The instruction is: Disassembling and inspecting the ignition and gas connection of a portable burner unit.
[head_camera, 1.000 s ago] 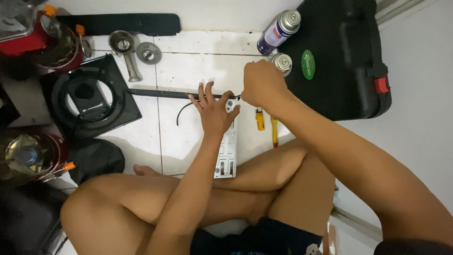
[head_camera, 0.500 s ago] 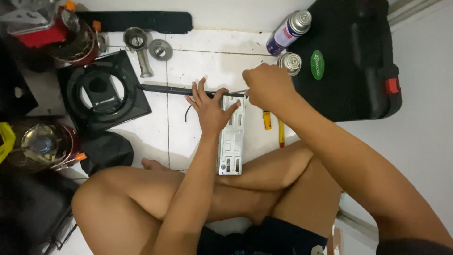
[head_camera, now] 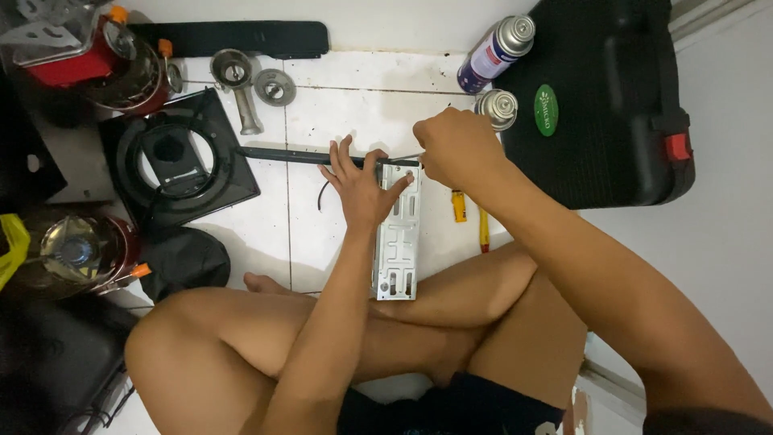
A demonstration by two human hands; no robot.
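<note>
My left hand [head_camera: 361, 184] lies flat with fingers spread, pressing on the top end of a slotted silver metal plate [head_camera: 396, 250] and on a long thin black bar [head_camera: 282, 154] that crosses it. The plate rests on the white tiled floor against my crossed legs. My right hand [head_camera: 452, 145] is closed in a fist around a thin metal tool [head_camera: 409, 157], whose tip points left at the plate's top edge, close to my left fingertips. The fist hides the tool's handle.
A black tool case [head_camera: 620, 105] lies at the right, with two spray cans [head_camera: 498, 50] [head_camera: 497, 107] beside it. Two small yellow tools [head_camera: 458, 205] [head_camera: 484, 229] lie near the plate. A black stove top [head_camera: 173, 157], metal burner parts [head_camera: 237, 72] and red burners [head_camera: 97, 48] sit at the left.
The view has drifted a little, so the floor items sit lower and further right in the picture. Both hands stay on the plate's top end in nearly the same pose.
</note>
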